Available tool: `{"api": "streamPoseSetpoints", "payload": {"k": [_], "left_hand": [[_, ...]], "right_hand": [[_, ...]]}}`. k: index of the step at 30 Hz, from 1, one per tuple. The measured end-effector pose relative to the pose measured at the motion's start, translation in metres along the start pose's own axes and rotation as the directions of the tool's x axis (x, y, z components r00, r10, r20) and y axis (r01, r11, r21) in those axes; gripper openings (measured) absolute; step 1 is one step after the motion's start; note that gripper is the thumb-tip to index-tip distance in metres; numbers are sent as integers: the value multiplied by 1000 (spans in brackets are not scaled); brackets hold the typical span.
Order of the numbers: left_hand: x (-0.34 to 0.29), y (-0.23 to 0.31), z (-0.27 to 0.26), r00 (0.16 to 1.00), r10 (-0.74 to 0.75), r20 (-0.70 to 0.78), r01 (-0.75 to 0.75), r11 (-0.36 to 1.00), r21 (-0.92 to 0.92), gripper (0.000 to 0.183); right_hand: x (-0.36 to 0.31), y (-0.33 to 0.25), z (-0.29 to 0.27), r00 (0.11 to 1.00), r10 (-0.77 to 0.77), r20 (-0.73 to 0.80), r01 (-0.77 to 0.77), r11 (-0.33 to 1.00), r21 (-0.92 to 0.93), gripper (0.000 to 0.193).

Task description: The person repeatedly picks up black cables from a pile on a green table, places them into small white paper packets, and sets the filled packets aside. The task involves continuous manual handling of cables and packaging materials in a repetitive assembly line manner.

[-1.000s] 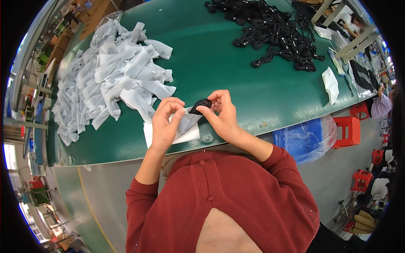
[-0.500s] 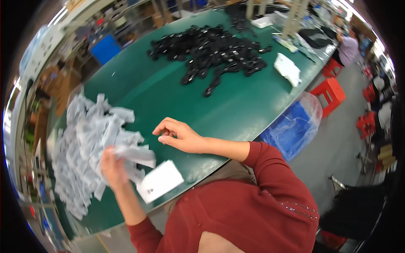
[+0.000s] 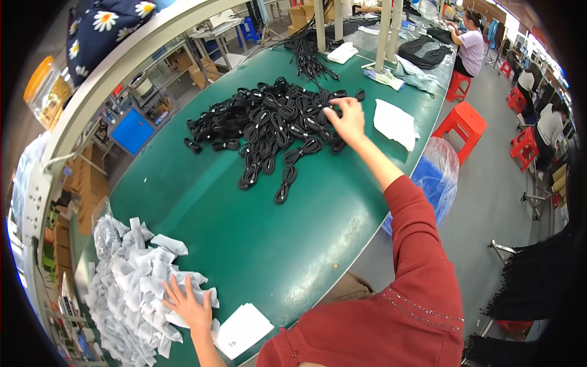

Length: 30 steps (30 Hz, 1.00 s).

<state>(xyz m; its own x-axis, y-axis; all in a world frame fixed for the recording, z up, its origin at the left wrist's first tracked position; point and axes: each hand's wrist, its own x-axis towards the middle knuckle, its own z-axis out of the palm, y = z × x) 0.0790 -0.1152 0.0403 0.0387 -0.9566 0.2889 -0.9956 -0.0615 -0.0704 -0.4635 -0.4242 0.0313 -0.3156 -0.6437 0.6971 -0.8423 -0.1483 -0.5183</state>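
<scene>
My left hand (image 3: pixel 191 306) lies spread, fingers apart, on the near right side of a heap of small whitish packets (image 3: pixel 137 269). No packet is gripped in it. My right hand (image 3: pixel 348 121) reaches far out to the right end of a pile of black cables (image 3: pixel 278 116), each coiled and tied into a bundle. Its thumb and fingers curve apart over the bundles, with nothing visible between them. Beside my left wrist lies a stack of white paper sheets or cards (image 3: pixel 243 330).
The green table (image 3: pixel 244 238) has a white sheet (image 3: pixel 394 124) at its right edge. Metal posts (image 3: pixel 384 37) rise at the far end. A blue bin in clear plastic (image 3: pixel 435 177) and a red stool (image 3: pixel 463 129) stand to the right. A person (image 3: pixel 471 46) sits farther off.
My right hand has gone from the table's middle out to the cable pile. My left hand, earlier blurred at a packet, is now spread on the heap. The view has shifted toward the far end.
</scene>
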Motion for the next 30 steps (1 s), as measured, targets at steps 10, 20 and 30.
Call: {"api": "streamPoseSetpoints", "payload": {"k": [10,20,30], "left_hand": [[4,-19,17,988,-37,149,34,999,23,67],[7,-14,17,986,-59,156,56,998,26,64],[7,-15,19,992,-46,120,49,999,-21,62]], "right_hand": [[83,112,49,826,496,266,-447,866,-226,74],[64,69,105,855,201,479,-96,967,-236,64],[-24,-15,48,856,100,508,-35,990,-137,55]]}}
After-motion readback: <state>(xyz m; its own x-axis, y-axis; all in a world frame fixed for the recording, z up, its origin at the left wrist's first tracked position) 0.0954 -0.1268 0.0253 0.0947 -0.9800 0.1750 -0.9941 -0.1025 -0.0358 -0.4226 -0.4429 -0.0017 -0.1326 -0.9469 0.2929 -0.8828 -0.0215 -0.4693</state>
